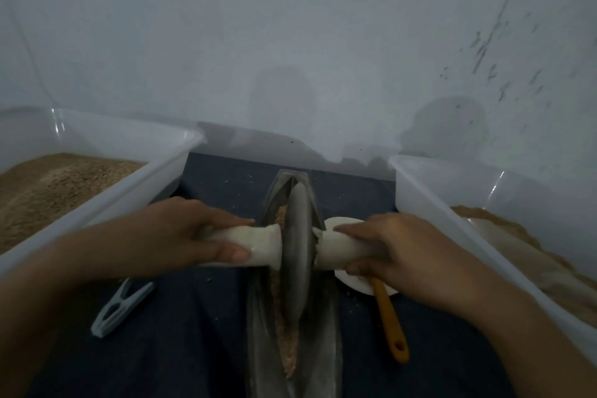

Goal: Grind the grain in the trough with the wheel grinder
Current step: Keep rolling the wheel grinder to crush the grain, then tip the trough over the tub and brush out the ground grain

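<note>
Makeshift home grinding corner, stained wall point(290, 42), grain-filled plastic tubs point(97, 152)

Grey wheel grinder point(298, 255) upright in narrow trough point(326, 349); tan grain point(288, 349) inside.

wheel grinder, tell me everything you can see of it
The grey metal wheel grinder is a thin disc standing upright on its edge in the long, narrow grey metal trough, over a line of tan crushed grain. A white cloth-wrapped handle sticks out from each side. The left hand grips the left end and the right hand grips the right end.
</note>
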`<state>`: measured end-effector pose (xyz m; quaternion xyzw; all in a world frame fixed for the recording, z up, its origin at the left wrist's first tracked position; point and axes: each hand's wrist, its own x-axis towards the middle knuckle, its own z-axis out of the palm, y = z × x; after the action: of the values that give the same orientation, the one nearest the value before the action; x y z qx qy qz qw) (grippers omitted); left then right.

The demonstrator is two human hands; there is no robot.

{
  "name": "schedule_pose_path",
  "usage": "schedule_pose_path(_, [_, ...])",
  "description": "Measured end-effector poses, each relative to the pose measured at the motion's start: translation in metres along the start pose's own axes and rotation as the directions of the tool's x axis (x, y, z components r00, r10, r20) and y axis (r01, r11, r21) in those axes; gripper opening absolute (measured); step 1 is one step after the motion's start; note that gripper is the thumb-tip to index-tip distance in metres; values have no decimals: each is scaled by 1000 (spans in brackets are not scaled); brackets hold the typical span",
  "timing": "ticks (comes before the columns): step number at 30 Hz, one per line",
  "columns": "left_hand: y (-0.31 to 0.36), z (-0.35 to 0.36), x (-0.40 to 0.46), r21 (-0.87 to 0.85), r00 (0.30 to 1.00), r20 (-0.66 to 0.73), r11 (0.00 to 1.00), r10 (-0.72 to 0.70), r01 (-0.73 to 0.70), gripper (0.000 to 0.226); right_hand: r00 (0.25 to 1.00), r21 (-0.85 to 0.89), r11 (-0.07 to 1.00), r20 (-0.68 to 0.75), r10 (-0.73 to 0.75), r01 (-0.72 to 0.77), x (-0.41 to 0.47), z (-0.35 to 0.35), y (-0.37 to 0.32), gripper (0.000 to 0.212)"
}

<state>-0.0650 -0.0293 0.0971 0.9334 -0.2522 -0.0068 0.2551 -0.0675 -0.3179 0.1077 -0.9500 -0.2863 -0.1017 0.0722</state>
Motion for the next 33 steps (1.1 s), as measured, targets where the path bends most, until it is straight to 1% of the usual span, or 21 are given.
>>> schedule_pose_path(2, [5,-5,-4,-62,995,84,997,49,-43,43,996,34,999,88,-22,19,-8,-9,-2,32])
schedule_pose_path(4, [7,-7,-6,-84,991,120,995,62,-52,46,992,34,999,124,-12,8,-15,-14,-3,37])
schedule_pose_path(6, [7,-6,-5,-47,994,101,998,47,-43,45,993,-1,1000,114,-4,4,-18,-12,-6,43])
schedule_pose_path(8, [6,-3,-3,-15,998,62,999,31,-30,42,990,-75,997,138,5,5,-15,-4,-12,47])
schedule_pose_path(10, [3,-1,-1,-9,999,33,1000,19,-18,49,991,-118,993,128,22,-6,-9,3,-13,49])
schedule_pose_path(12, [-2,1,1,-10,1000,17,1000,-4,4,53,996,-102,995,91,22,-13,-4,6,-10,39])
schedule_pose_path(14, [-7,2,2,-28,999,20,999,-28,29,46,997,-96,995,79,16,-8,0,6,-9,24])
schedule_pose_path(16, [-9,4,3,-46,999,15,998,-47,47,49,998,-124,992,40,38,-33,2,9,-9,20])
schedule_pose_path(17, [-9,5,4,-56,998,-21,997,-55,54,52,999,-146,988,-6,49,-49,3,13,-10,18])
schedule_pose_path(18, [-9,6,6,-84,992,-107,995,-67,58,54,997,-166,984,-53,63,-71,3,17,-10,20])
schedule_pose_path(19, [-10,8,9,-141,964,-250,988,-93,58,54,993,-176,980,-84,83,-97,3,21,-10,23])
schedule_pose_path(20, [-11,10,12,-214,899,-414,975,-140,53,49,989,-169,978,-97,110,-125,3,25,-8,27])
schedule_pose_path(21, [-13,11,14,-278,801,-567,960,-193,35,43,985,-146,977,-101,140,-154,3,27,-6,31])
schedule_pose_path(22, [-13,11,15,-320,702,-673,947,-235,11,38,980,-109,978,-105,168,-179,3,30,-4,34])
schedule_pose_path(23, [-14,10,16,-348,629,-732,937,-263,-13,35,975,-57,978,-113,192,-199,3,31,-2,34])
schedule_pose_path(24, [-14,9,16,-373,585,-761,927,-280,-41,32,970,2,977,-121,212,-214,4,31,-1,31])
schedule_pose_path(25, [-14,9,16,-400,565,-770,914,-297,-64,30,964,56,972,-130,233,-227,4,29,0,26])
schedule_pose_path(27, [-11,11,18,-462,571,-751,882,-332,-94,27,946,176,951,-163,282,-253,6,25,4,16])
schedule_pose_path(30, [0,15,22,-538,615,-698,835,-366,-113,25,896,434,867,-239,374,-246,6,18,14,11])
schedule_pose_path(32, [7,17,25,-630,643,-629,771,-437,-92,24,852,523,810,-266,450,-264,10,12,24,9])
schedule_pose_path(33, [12,19,25,-697,669,-561,715,-488,-63,24,831,533,794,-269,486,-292,12,9,31,10])
